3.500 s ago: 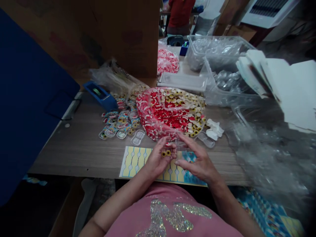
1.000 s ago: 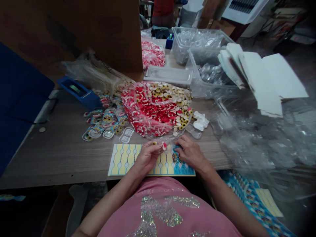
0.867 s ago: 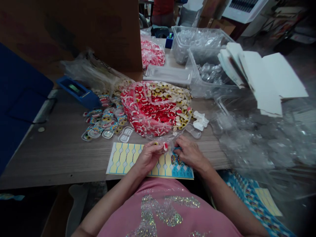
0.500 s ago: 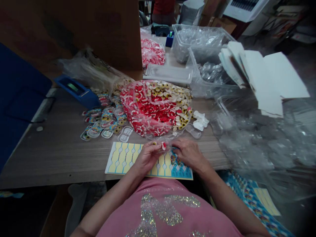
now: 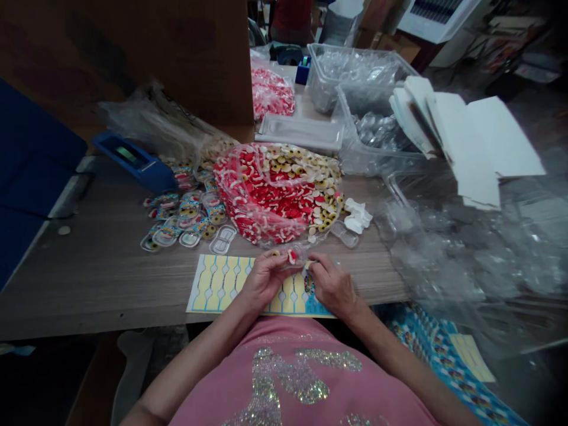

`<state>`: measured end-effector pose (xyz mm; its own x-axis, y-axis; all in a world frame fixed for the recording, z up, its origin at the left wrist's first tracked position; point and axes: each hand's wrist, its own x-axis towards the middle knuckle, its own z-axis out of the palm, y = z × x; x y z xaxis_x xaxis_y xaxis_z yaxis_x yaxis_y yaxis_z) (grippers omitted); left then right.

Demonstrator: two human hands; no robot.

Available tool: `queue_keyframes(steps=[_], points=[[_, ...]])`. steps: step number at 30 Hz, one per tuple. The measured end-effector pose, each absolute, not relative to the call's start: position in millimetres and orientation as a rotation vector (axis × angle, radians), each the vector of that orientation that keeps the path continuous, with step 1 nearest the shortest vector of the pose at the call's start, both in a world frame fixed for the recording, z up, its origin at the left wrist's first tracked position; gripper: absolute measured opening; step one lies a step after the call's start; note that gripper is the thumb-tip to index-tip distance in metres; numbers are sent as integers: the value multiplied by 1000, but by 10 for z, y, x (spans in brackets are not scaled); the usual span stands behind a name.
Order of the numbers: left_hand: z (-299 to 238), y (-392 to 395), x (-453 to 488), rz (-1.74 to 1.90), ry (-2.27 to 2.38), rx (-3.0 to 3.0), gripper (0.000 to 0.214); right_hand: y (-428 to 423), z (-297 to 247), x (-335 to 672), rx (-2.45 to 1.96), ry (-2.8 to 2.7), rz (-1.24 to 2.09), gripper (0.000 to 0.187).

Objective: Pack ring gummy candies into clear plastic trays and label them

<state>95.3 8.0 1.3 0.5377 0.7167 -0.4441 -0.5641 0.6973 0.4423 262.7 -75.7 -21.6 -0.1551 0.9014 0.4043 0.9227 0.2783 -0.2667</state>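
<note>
Pinching a small clear plastic case (image 5: 300, 254) in left hand (image 5: 262, 283), with a red-and-white piece (image 5: 291, 257) by the thumb. Pinching a small pale scrap (image 5: 307, 266), too blurred to identify, in right hand (image 5: 332, 287), just beside the case. Working above a yellow-and-blue paper sheet (image 5: 224, 285) on the wood-grain worktop (image 5: 133, 284), near an open clear plastic bag (image 5: 244, 220).

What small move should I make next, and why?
Perhaps lay what looks like a label, pinched in your right hand, onto the clear case: your left hand holds that case close beside it, with a red piece showing.
</note>
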Motion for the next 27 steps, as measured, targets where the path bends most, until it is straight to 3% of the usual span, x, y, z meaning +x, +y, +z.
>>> queue_keyframes(steps=[12, 19, 23, 27], points=[[-60, -7, 987, 606, 496, 340, 13, -927, -244, 2608, -1469, -1685, 227, 17], [-66, -1, 997, 588, 507, 348, 12, -1097, -150, 2784, -1488, -1524, 612, 34], [-54, -8, 1002, 584, 509, 369, 11, -1132, -137, 2819, -1561, -1630, 573, 22], [-43, -10, 998, 579, 533, 375, 13, -1053, -217, 2742, -1617, -1674, 464, 23]])
